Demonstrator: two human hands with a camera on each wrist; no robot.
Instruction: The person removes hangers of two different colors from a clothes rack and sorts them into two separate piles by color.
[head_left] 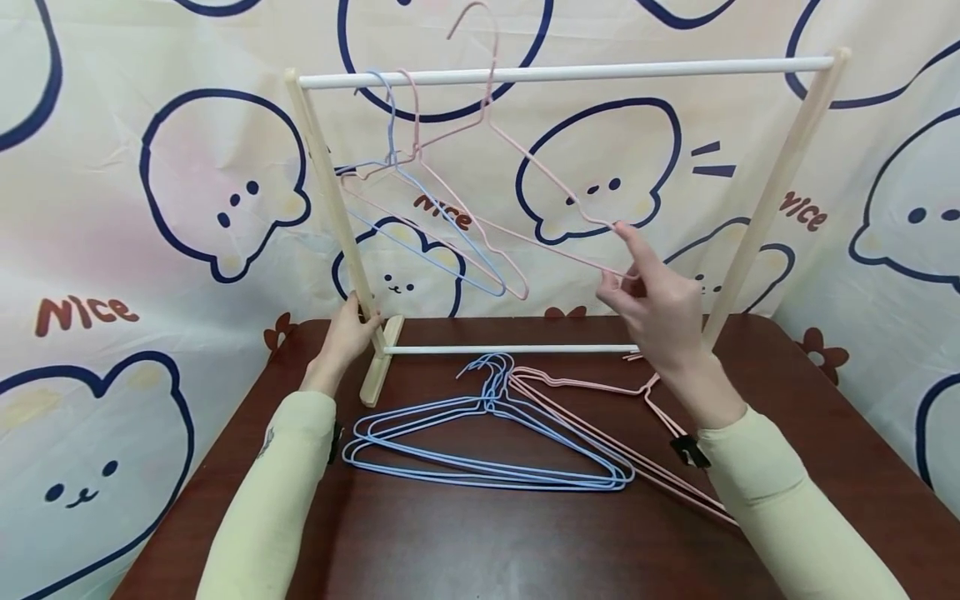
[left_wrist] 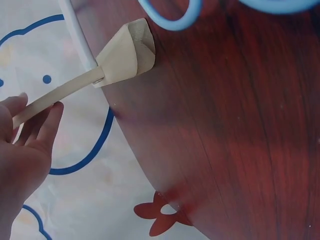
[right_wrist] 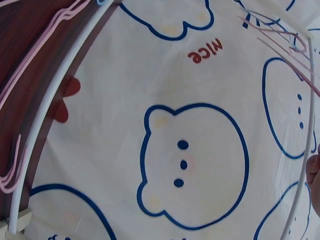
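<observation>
My right hand (head_left: 663, 317) pinches the lower right corner of a pink wire hanger (head_left: 534, 162). That hanger's hook rises above the white top rail (head_left: 637, 72) of a small clothes rack. My left hand (head_left: 343, 337) holds the rack's left wooden post (head_left: 330, 187) low down, with thumb and fingers on either side of it in the left wrist view. Near the rail's left end hang a blue hanger (head_left: 391, 117) and another pink hanger (head_left: 416, 108). The right wrist view catches only a bit of the right hand (right_wrist: 314, 175) at its edge.
Several blue hangers (head_left: 491, 482) lie stacked on the dark wooden table (head_left: 450, 550). Pink hangers (head_left: 570, 383) lie beside and partly under them, toward the right forearm. The rack's lower bar (head_left: 510, 349) runs along the table's back. A cartoon-printed cloth (head_left: 187, 317) hangs behind.
</observation>
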